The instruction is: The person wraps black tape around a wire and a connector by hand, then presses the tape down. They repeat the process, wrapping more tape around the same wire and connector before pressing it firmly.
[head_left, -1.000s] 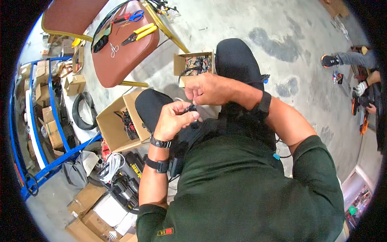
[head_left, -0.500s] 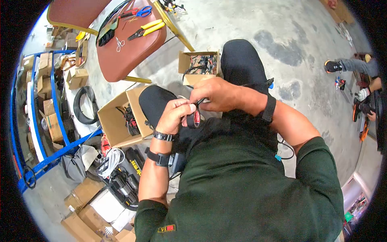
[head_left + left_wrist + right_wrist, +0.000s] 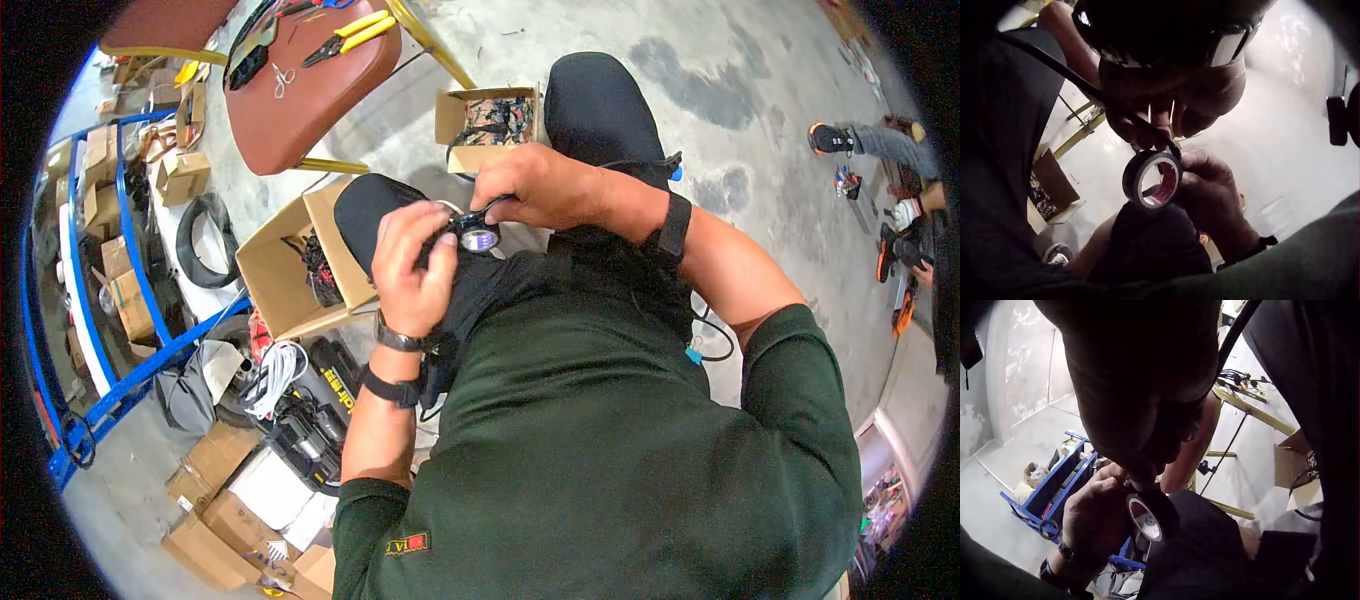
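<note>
A roll of black tape (image 3: 1129,181) with a white and red core hangs on edge at the fingertips of both hands, over the lap. My right hand (image 3: 545,190) pinches a black cable (image 3: 1079,81) between thumb and forefinger, right at the top of the roll. From the left, my left hand (image 3: 408,262) reaches in with its fingers spread and bent slightly. A gap shows between its thumb and fingers, whose tips are close to the cable and the roll. In the right wrist view, the right hand (image 3: 1141,406) is dark and overlaps part of the roll.
Cardboard boxes of cables stand by the left knee (image 3: 270,285) and between the knees (image 3: 455,115). A brown chair (image 3: 300,110) bears yellow-handled pliers (image 3: 350,38) and small scissors (image 3: 283,80). Blue shelving (image 3: 130,390) is at left. Another person's leg (image 3: 875,145) shows at right.
Half a second ago my left thumb and fingers pinched the tape roll; they are now off it and spread. The roll has turned its face upward, and the head view has shifted.
</note>
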A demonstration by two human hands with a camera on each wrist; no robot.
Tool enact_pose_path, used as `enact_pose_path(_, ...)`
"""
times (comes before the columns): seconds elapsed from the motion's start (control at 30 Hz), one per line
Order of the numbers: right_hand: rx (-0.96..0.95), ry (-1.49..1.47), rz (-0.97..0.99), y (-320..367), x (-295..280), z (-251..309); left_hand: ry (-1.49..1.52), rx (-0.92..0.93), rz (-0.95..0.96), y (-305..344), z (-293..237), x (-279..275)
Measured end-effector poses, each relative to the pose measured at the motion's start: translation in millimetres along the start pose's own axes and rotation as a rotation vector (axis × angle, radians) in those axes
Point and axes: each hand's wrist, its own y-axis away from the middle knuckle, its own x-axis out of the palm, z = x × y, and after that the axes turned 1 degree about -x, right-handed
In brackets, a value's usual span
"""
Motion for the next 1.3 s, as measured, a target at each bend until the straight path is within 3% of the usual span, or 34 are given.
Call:
enact_pose_path(0.03,0.004,-0.003,-0.002,0,0,-1,-0.103,0.073,-0.066,0,-13,-2)
enact_pose_path(0.13,0.008,-0.007,-0.009,-1,2,-2,-0.079,0.034,-0.050,24,-19,3)
enact_pose_path(0.23,0.006,-0.001,-0.011,-3,1,0,-0.074,-0.453,0.124,44,-18,15)
enact_pose_path(0.27,0.011,0.003,-0.009,-3,0,2,0.099,-0.782,0.182,46,-16,18)
enact_pose_path(0.3,0.016,0.007,-0.005,-3,-1,3,0.426,-0.825,0.150,51,2,25)
enact_pose_path(0.37,0.042,0.003,-0.002,-3,-1,4,0.693,-0.799,0.026,52,8,34)
enact_pose_path(0.47,0.041,0.001,-0.004,-4,-4,5,0.920,-0.863,0.061,43,2,28)
enact_pose_path(0.57,0.049,0.026,0.000,-3,-2,4,0.821,-0.837,0.171,60,21,23)
enact_pose_path(0.73,0.069,0.057,0.069,3,11,3,0.620,-0.818,0.139,46,-17,10)
enact_pose_path(1.07,-0.041,0.210,0.067,3,15,13,0.639,-1.110,0.135,31,-27,-13)
enact_pose_path(1.3,-0.084,0.260,0.018,4,23,12,0.478,-1.004,0.072,22,-43,-13)
